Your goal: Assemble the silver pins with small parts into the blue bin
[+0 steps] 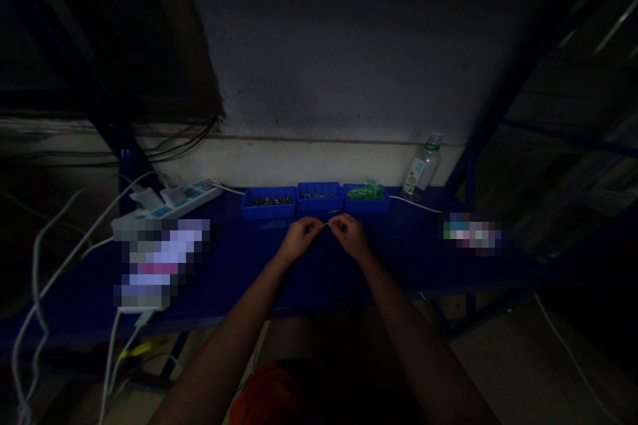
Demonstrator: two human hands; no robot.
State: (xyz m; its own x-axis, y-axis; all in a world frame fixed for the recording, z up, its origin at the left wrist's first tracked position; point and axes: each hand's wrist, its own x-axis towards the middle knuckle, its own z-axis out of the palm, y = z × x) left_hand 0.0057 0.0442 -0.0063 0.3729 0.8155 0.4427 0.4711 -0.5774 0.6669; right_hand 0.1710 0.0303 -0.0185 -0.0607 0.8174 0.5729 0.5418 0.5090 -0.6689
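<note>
My left hand (303,237) and my right hand (348,234) meet above the blue table, fingertips pinched. Between them runs a thin, light metal pin (326,224), tiny in this dim view; both hands pinch its ends. Just beyond my fingers a few similar pins (333,212) lie on the tabletop. Three blue bins stand in a row behind: the left bin (269,210) has small shiny metal parts, the middle bin (320,204) thin metal pins, and the right bin (367,206) green plastic pieces (366,192). Exact shapes are too dark to tell.
On the left of the blue table (319,282) are a white power strip (184,202) with plugs and cables, and a blurred-out device (167,262). A see-through bottle (423,169) leans at the back right. Another blurred item (471,234) lies at the right.
</note>
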